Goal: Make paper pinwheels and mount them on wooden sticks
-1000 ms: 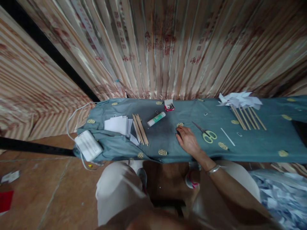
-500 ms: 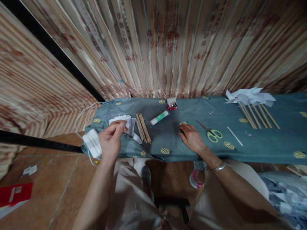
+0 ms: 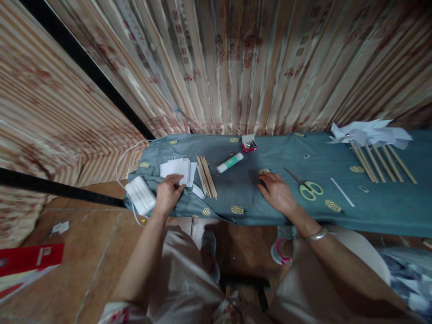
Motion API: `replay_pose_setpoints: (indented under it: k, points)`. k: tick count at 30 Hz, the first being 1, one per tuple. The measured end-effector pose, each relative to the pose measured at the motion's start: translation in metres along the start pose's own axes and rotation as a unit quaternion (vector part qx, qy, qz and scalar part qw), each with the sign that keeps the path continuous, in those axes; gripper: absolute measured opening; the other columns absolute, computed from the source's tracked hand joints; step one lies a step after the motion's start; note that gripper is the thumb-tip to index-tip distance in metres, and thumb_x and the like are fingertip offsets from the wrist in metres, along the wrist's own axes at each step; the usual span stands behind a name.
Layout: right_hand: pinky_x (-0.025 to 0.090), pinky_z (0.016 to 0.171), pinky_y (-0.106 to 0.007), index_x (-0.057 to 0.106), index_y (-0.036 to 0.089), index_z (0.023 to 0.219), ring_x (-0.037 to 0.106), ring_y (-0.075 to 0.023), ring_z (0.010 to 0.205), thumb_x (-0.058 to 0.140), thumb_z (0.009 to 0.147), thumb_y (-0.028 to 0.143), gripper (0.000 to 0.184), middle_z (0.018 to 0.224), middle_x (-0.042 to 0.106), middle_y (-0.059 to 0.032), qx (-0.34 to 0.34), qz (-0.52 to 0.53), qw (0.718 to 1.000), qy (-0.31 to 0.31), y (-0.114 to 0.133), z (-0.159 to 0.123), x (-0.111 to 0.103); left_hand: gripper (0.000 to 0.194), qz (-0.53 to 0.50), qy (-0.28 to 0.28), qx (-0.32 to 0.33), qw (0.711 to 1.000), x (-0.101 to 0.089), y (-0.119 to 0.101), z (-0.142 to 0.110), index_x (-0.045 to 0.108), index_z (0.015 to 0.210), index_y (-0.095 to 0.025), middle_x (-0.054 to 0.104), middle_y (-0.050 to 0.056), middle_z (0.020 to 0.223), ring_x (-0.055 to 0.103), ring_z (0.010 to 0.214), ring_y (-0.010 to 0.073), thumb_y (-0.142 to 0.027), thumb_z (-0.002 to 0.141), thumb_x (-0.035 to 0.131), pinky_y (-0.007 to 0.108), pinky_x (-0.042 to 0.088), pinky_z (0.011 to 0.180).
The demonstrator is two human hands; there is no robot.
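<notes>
Table (image 3: 256, 209) under both hands, pinwheels (image 3: 371, 133) well right of the right one. Change: left hand (image 3: 170, 194) has dropped from mid-air to the white sheets (image 3: 174, 169), so they look like the active item; fingers bent at their near edge, can't tell if pinching. Right hand (image 3: 278, 194) hasn't moved: loose on the table, nothing visible in it. Scissors (image 3: 305, 185) just right of it, glue stick (image 3: 230, 163) beyond, between hands.

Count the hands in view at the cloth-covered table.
2: the left hand at the stack of white paper, and the right hand beside the scissors. No other hand shows.
</notes>
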State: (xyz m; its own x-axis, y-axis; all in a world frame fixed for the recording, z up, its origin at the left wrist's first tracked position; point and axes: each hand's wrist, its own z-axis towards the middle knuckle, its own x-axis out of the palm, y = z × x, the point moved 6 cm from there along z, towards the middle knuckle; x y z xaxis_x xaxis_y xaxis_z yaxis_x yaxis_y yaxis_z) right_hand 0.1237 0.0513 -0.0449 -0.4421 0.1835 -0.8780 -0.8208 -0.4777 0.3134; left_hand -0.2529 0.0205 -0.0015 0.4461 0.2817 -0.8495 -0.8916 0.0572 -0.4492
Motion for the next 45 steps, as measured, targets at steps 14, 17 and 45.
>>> replay_pose_setpoints:
  k: [14,17,45]
  points:
    - [0.050,0.098,-0.049,0.069,0.013,0.108,0.061,-0.0327,0.108,0.048,0.092,0.028,0.031,0.119,0.068,-0.0181,-0.002,-0.002,1.000,0.005,0.000,0.001,-0.001,0.027,0.069,0.022,0.035,0.997,0.006,-0.007,-0.002,0.076,0.099,-0.018,0.075,0.009,0.107,0.070,0.097,0.0226,-0.025,0.091,0.051,0.033,0.055,0.091]
    - [0.050,0.098,-0.050,0.068,0.014,0.109,0.061,-0.0324,0.109,0.047,0.092,0.029,0.031,0.119,0.068,-0.0175,0.001,0.001,1.000,0.007,0.000,0.001,-0.001,0.028,0.064,0.009,0.030,0.997,0.003,-0.009,-0.001,0.076,0.096,-0.017,0.076,0.010,0.102,0.070,0.096,0.0220,-0.026,0.092,0.050,0.032,0.054,0.090]
    - [0.050,0.098,-0.050,0.067,0.014,0.111,0.061,-0.0325,0.110,0.045,0.094,0.029,0.032,0.119,0.068,-0.0177,0.003,0.002,1.000,0.006,0.002,0.001,-0.001,0.026,-0.034,-0.036,-0.093,0.994,-0.005,0.003,-0.003,0.077,0.082,-0.018,0.079,0.008,0.093,0.073,0.086,0.0243,-0.035,0.079,0.058,0.034,0.056,0.081]
